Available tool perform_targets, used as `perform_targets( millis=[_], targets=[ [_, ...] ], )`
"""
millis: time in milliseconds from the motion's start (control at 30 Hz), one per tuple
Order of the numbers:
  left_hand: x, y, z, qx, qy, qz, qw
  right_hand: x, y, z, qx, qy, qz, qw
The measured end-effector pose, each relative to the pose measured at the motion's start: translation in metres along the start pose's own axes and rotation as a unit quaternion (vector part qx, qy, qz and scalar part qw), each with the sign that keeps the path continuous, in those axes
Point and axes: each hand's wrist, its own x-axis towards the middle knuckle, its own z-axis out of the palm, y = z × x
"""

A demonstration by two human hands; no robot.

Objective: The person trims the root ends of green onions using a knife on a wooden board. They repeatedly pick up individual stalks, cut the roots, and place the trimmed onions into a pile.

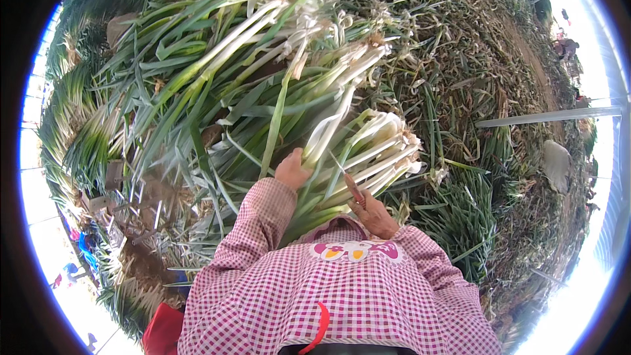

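My left hand (294, 170) grips a pale-stalked leek or large green onion (331, 125), whose white part points up and away from me. In my right hand (375, 216) is a small knife with a reddish-brown handle (354, 190); its thin blade points up and left, near the held stalk. Just beyond the knife lies a heap of green onions (389, 150) with white stalks and roots towards the right. Another pile of green onions (236, 44), with long green leaves, spreads ahead and to the left.
Cut leaves and trimmings (458, 59) cover the ground ahead and right. Bundled green onions (88, 143) line the left side, near a wooden frame (114, 173). A metal pole (549, 117) juts in at the right. Red cloth (163, 330) lies by my lower left.
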Motion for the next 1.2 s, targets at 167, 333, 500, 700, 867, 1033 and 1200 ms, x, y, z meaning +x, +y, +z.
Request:
perform_targets(
  millis=[167, 333, 500, 700, 867, 1033, 1200],
  targets=[
    [-0.005, 0.003, -0.001, 0.038, 0.008, 0.029, 0.999, 0.042, 0.018, -0.004, 0.008, 0.108, -0.012, 0.994],
    [-0.01, -0.002, -0.005, -0.004, -0.021, 0.021, 1.0, 0.09, 0.025, -0.025, -0.003, 0.148, 0.0, 0.989],
    [-0.03, -0.025, -0.016, -0.047, -0.019, 0.046, 0.998, 0.121, 0.013, -0.047, -0.01, 0.202, -0.032, 0.979],
    [-0.027, -0.018, -0.036, 0.105, 0.028, 0.053, 0.993, 0.156, -0.008, -0.059, 0.035, 0.135, -0.004, 0.99],
    [0.029, 0.005, -0.045, 0.17, 0.207, 0.085, 0.96, 0.226, -0.007, -0.097, 0.012, 0.204, 0.011, 0.979],
    [0.078, 0.0, -0.035, 0.278, 0.117, -0.01, 0.953, 0.277, 0.007, -0.125, -0.021, 0.245, 0.032, 0.969],
    [0.099, 0.001, -0.035, 0.318, 0.086, -0.066, 0.942, 0.286, -0.006, -0.117, -0.016, 0.143, -0.04, 0.989]
  ],
)
